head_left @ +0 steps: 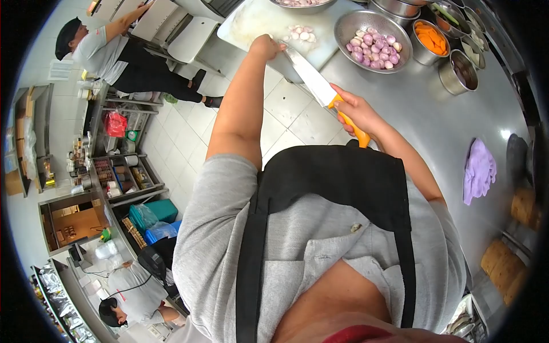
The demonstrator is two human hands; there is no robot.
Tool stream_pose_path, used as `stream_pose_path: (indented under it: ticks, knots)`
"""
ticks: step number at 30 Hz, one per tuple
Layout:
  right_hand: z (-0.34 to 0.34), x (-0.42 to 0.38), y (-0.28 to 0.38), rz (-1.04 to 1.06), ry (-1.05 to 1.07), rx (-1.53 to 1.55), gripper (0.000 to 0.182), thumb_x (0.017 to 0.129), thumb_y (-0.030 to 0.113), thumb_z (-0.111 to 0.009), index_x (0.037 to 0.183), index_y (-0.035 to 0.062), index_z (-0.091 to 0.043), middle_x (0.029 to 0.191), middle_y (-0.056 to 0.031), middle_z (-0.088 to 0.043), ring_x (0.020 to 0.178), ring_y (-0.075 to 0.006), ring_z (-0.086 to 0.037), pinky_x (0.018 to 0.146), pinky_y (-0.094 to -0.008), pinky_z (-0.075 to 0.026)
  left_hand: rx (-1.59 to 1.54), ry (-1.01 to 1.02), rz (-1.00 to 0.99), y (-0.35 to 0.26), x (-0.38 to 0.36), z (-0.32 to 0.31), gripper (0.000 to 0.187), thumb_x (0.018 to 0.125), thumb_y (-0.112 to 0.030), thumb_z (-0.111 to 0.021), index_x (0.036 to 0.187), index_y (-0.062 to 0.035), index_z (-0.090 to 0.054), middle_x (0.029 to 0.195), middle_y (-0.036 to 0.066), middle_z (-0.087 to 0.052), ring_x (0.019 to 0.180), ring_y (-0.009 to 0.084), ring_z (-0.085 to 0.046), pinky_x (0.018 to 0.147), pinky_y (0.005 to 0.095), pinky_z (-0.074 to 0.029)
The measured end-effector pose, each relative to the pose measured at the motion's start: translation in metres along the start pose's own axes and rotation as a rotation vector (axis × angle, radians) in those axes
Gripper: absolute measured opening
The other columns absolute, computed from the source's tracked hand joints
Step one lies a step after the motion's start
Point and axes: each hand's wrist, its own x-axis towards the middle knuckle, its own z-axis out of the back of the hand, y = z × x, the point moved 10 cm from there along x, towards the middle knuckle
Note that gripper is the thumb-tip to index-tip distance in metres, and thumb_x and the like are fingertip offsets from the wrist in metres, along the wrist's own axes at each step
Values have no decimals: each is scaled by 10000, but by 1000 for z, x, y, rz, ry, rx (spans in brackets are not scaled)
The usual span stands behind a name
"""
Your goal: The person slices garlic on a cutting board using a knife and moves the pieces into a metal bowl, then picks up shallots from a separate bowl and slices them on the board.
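Note:
In the head view my right hand (359, 111) is wrapped round the yellow-orange handle of a large kitchen knife (313, 80). Its broad blade points up and left, with the tip close to the fingers of my left hand (266, 48). The left fingers are pinched together over the near edge of a white cutting board (243, 28); what they hold, if anything, is too small to make out. Pale peeled shallots (302, 33) lie on the board just beyond the blade tip. Right of the board, a metal bowl (341, 34) holds many purple-skinned shallots (374, 50).
Beside the bowl stand a metal container of orange carrot pieces (432, 39) and a steel pot (459, 73). A purple glove or cloth (479, 170) lies on the steel table (429, 120). Two other people (97, 48) work at the left, near a white chair (191, 40) and shelves.

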Motion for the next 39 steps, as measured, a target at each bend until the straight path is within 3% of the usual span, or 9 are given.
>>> stream_pose_path:
  ticks: [6,8,11,18,23,31,34,37,39]
  knots:
    - [3,-1,9,30,1,-60,526,945,210,-434,1448,245,-285,635,9,-447,444,-71,-405,405,-228,-350,37,-183,-47,-1,-10,14,516,683,-419,-801,852,6,-564,638,73,-603,573,159,-592,543,301,-487]
    - [11,-15,9,-24,26,-67,528,943,207,-439,1448,239,-287,633,7,-453,440,-69,-413,397,-225,-352,52,-200,57,3,-14,14,482,699,-435,-766,859,1,-638,884,167,-673,819,268,-641,754,359,-488]
    - [23,-16,6,19,-58,-118,532,940,199,-447,1447,239,-289,633,6,-456,436,-68,-410,394,-225,-354,82,-256,66,-15,-27,20,452,731,-424,-733,929,-24,-660,973,172,-664,893,291,-638,792,374,-485]
    - [23,-16,30,134,-204,-191,531,931,161,-456,1439,214,-310,620,1,-452,413,-87,-405,405,-246,-371,-125,-305,-54,-23,-14,14,263,812,-282,-636,979,-82,-671,977,174,-661,930,316,-627,818,385,-481]
    - [10,-8,31,99,-172,-318,526,931,159,-454,1433,243,-322,627,-1,-451,410,-82,-398,406,-245,-376,-82,-552,-40,11,-20,68,174,850,-166,-587,964,-79,-686,887,139,-679,853,223,-645,770,330,-491]
    - [22,11,34,91,-221,-303,522,932,171,-459,1431,249,-325,647,-10,-475,416,-85,-416,398,-244,-383,29,-302,-110,10,8,42,213,760,-130,-723,967,-166,-689,994,111,-645,911,226,-625,790,338,-498]
    - [24,12,31,101,-223,-270,522,933,169,-460,1432,238,-324,650,-10,-478,418,-85,-418,400,-242,-382,216,-157,-410,-20,-3,36,217,766,-101,-715,979,-117,-676,963,79,-648,894,196,-619,781,319,-500]
    - [20,10,28,122,-172,-218,519,936,167,-459,1434,220,-322,650,-9,-476,420,-85,-421,402,-241,-380,-196,-28,-473,-14,-3,33,250,759,-128,-732,985,-53,-656,927,61,-647,866,165,-608,763,302,-501]
    - [15,11,28,132,-133,-183,517,937,168,-458,1434,211,-321,649,-7,-474,421,-86,-424,404,-240,-379,-259,-238,-280,15,2,50,293,720,-143,-767,962,-31,-645,876,56,-652,796,142,-611,707,263,-500]
